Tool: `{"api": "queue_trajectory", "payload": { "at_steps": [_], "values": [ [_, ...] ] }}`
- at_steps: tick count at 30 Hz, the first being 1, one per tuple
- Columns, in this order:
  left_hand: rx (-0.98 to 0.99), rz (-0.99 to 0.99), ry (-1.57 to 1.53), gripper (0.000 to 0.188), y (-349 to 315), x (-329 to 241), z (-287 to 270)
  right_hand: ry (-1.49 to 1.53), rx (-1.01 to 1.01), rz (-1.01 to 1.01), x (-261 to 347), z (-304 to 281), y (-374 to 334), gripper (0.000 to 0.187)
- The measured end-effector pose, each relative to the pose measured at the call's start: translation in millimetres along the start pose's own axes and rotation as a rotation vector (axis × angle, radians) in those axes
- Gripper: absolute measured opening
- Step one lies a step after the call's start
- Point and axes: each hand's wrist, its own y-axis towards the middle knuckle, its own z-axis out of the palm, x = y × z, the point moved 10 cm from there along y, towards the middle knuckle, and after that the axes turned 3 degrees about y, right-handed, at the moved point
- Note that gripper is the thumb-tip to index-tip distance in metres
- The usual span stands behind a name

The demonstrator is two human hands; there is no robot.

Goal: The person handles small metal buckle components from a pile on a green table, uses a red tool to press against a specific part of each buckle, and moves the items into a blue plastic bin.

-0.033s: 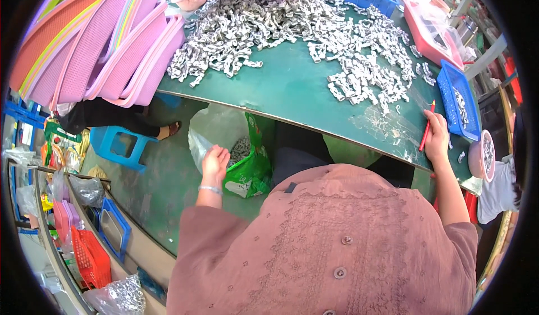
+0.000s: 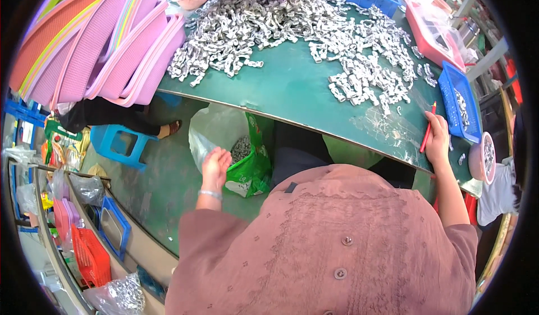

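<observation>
My right hand (image 2: 437,141) rests at the right end of the green table, its fingers closed about a slim red pencil (image 2: 425,138). Low on the left, my left hand (image 2: 215,168) has curled fingers at the rim of a green and white plastic bag (image 2: 255,172). The bag's pale film reaches up to that hand, and its grip is partly hidden. Small grey metal parts (image 2: 240,148) lie inside the bag. Across the table spreads a large heap of similar silvery metal pieces (image 2: 247,31), with a looser patch (image 2: 368,76) nearer my right hand.
Beside my right hand stand a blue basket (image 2: 447,93) and a pink bowl (image 2: 477,163), both holding parts. Stacked pink and purple baskets (image 2: 135,57) lean at the left. A blue stool (image 2: 126,158) and another person's foot (image 2: 171,129) are on the floor.
</observation>
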Motion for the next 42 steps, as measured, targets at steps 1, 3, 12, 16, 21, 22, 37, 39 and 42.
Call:
{"api": "queue_trajectory", "payload": {
  "at_steps": [1, 3, 12, 16, 21, 22, 37, 39, 42],
  "values": [
    [0.081, 0.051, 0.033, 0.013, -23.8, -2.7, 3.4, 0.004, 0.003, 0.004, -1.5, 0.2, -0.8, 0.035],
    [0.132, -0.069, 0.225, 0.009, -54.6, 33.5, -16.1, -0.002, 0.02, 0.016, -9.3, 2.6, -3.2, 0.038],
    [-0.168, -0.415, 0.679, 0.017, -139.4, 209.0, -118.4, 0.015, 0.141, 0.029, 0.7, 10.5, 3.7, 0.048],
    [-0.209, -0.485, 0.619, 0.017, -139.2, 203.1, -86.4, -0.01, 0.184, 0.038, -3.3, 13.7, 0.2, 0.049],
    [-0.237, -0.558, 0.589, 0.018, -137.8, 197.6, -58.1, 0.005, 0.221, 0.015, -7.4, 21.3, 0.4, 0.048],
    [-0.24, -0.564, 0.59, 0.018, -135.7, 192.8, -53.8, 0.021, 0.223, 0.022, -9.4, 22.7, -1.3, 0.048],
    [-0.146, -0.548, 0.638, 0.019, -115.1, 189.7, -56.7, 0.045, 0.201, -0.003, 4.5, 12.2, -2.0, 0.052],
    [-0.115, -0.518, 0.641, 0.019, -101.3, 196.9, -59.2, 0.012, 0.138, -0.056, 5.1, 12.9, -1.7, 0.053],
    [-0.099, -0.48, 0.644, 0.02, -103.1, 197.6, -61.6, 0.023, 0.113, -0.044, 13.0, 10.1, 4.4, 0.049]
  ]
}}
